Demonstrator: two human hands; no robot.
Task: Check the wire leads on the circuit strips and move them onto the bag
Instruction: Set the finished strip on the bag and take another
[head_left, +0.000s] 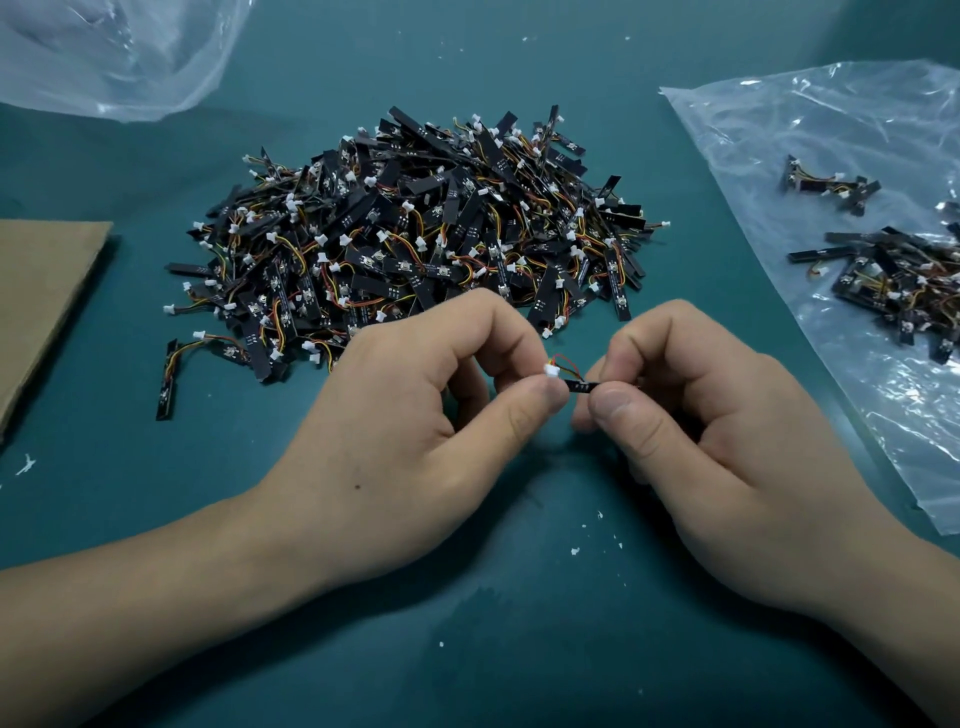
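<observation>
The left hand (415, 410) pinches the white connector (550, 370) and the right hand (696, 415) pinches the black circuit strip (581, 386), held between them above the table (493, 649). The red and yellow leads (563, 364) look mid-check. If sound, the strip should go right, onto the clear bag (831, 130) beside the checked ones (883, 270), well apart from the big pile (415, 234).

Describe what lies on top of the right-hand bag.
On the bag lie a small cluster of strips and a bigger heap that runs off the picture's right edge. Strips lower in the heap are covered by those above.
</observation>
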